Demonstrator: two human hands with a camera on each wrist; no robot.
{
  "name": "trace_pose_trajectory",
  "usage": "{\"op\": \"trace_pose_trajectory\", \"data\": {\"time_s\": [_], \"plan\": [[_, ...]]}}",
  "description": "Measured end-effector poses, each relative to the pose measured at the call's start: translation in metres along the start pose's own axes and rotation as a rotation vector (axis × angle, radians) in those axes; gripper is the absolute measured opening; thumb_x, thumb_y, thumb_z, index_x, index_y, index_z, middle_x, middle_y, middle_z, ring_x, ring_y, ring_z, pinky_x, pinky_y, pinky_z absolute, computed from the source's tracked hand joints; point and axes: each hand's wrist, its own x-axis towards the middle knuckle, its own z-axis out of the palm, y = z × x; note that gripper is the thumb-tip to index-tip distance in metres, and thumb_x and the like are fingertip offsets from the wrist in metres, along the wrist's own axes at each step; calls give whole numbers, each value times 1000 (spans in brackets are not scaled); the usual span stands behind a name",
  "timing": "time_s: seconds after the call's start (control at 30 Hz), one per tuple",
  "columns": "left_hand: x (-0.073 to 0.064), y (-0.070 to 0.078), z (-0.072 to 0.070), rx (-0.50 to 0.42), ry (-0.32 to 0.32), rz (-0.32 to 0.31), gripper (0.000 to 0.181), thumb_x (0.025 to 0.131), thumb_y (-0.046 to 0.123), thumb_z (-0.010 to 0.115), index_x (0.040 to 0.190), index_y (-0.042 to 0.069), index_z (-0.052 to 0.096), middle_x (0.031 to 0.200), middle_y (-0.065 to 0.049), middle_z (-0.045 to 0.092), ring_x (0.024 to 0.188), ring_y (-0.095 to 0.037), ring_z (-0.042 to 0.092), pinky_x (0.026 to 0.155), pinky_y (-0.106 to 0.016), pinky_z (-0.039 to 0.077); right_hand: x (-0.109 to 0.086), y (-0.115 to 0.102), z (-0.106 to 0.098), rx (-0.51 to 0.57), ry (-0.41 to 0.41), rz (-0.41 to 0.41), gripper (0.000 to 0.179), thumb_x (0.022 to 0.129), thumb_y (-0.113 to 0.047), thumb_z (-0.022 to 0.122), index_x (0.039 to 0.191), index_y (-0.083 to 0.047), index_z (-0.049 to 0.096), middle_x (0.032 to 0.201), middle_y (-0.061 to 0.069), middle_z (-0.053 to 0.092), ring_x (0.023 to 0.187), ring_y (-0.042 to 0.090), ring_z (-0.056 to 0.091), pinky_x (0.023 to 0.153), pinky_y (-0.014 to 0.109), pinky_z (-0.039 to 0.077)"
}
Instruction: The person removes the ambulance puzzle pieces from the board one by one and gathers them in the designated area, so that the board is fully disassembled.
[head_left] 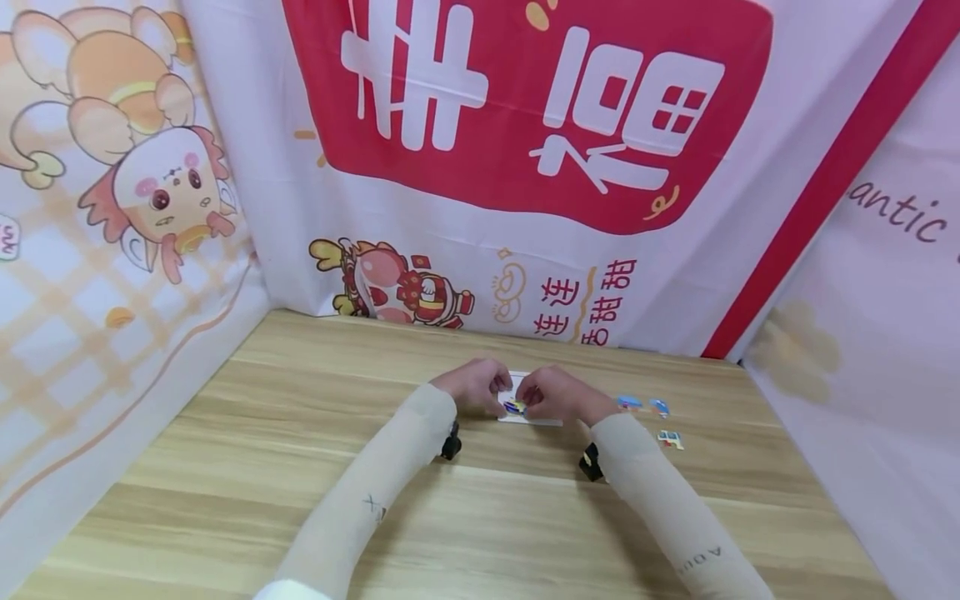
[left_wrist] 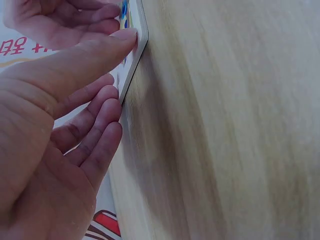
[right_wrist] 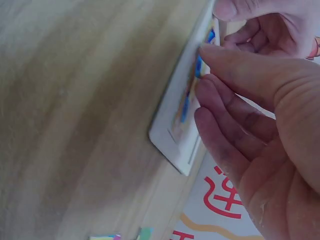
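A white puzzle board (head_left: 542,421) lies flat on the table between the two hands. Blue and yellow puzzle pieces (head_left: 514,407) show on its left part. My left hand (head_left: 478,385) grips the board's left edge; in the left wrist view the thumb lies over the rim with the fingertips beside it. From the right, my right hand (head_left: 558,393) reaches over the board. In the right wrist view its thumb and fingertips pinch at a blue-patterned puzzle piece (right_wrist: 199,66) within the board's frame. The fingers partly hide that piece, so its outline is unclear.
To the right of the board lie loose puzzle pieces: one blue (head_left: 628,402), another blue (head_left: 659,407), and a yellow-and-white one (head_left: 671,439) nearer the front. A printed cloth (head_left: 480,275) hangs along the table's back edge, with further cloth at both sides.
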Motion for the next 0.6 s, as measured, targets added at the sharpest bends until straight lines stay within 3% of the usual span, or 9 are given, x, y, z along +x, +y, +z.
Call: {"op": "trace_pose_trajectory", "data": {"time_s": [0.37,0.6], "plan": [[0,1,0,44,-1,29,43,85,15,88,123,7,69,116,-8,69,105,-18,62,103,-36,53,6,5,3,-63,-15,-33,38,91,-1,79,129,-1,73,100,7,77,85,8,66,79,23,59],[2,-4,3,44,3,52,45,85,15,89,124,7,69,118,-8,69,106,-18,62,105,-38,53,10,-1,2,-149,-42,-42,28,91,-2,80,119,-7,80,89,5,72,75,10,54,72,25,51]]}}
